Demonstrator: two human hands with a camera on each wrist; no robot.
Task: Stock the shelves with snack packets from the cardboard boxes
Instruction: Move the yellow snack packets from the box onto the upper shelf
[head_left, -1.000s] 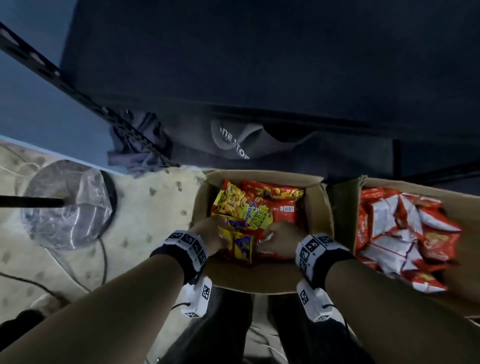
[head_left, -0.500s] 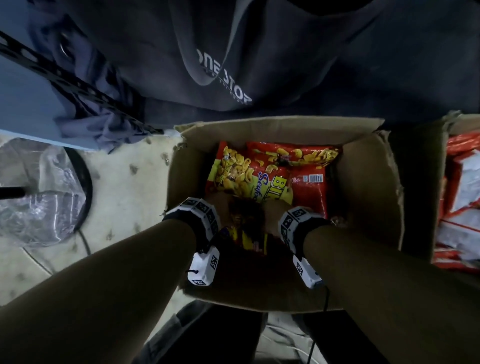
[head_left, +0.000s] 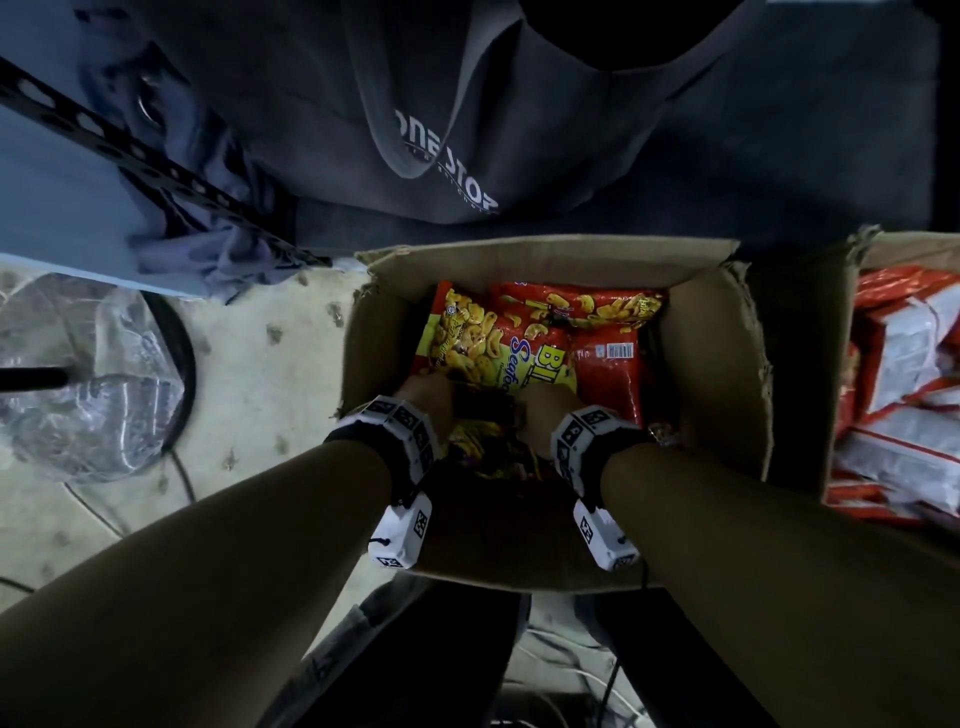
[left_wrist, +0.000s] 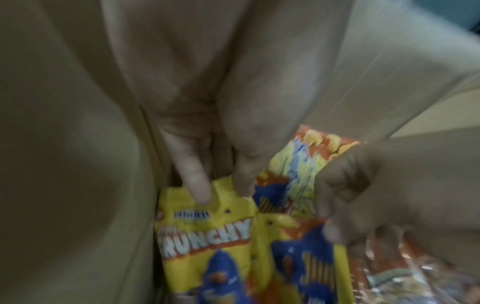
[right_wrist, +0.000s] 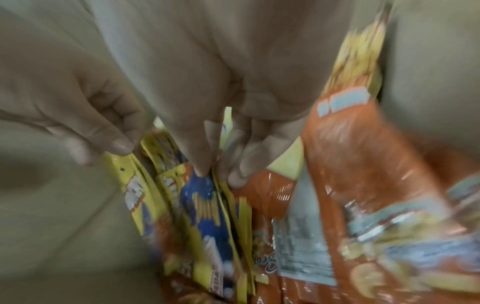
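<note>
Left hand (left_wrist: 207, 127) pinches top edge of a yellow snack packet (left_wrist: 207, 242) at near-left of the open cardboard box (head_left: 722, 364), right hand (right_wrist: 215, 98) just beside it pinches neighbouring yellow packets (right_wrist: 205, 205), red packets (head_left: 608, 364) lie far right.

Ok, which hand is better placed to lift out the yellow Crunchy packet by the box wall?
The left hand: its fingers pinch the top of the yellow Crunchy packet beside the box wall; the right hand grips the blue-and-yellow packets alongside.
</note>
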